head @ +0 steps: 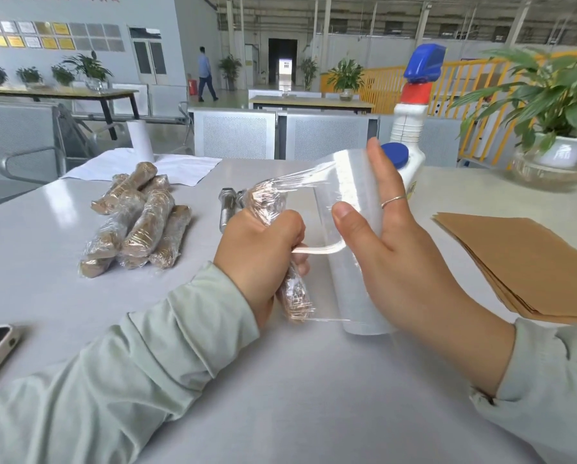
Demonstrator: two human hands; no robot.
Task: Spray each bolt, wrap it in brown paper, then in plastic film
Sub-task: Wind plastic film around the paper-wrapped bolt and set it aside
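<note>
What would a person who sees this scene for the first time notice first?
Most striking is the middle of the table: the left hand grips a paper-wrapped bolt while the right hand holds a roll of plastic film, with film stretched between them. To the left lies a pile of finished wrapped bolts, and behind the right hand stands a white spray bottle.

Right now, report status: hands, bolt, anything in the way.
Left hand grips paper-wrapped bolt, film half on. Right hand holds film roll. Bare bolts close behind; nothing in the way.
</note>
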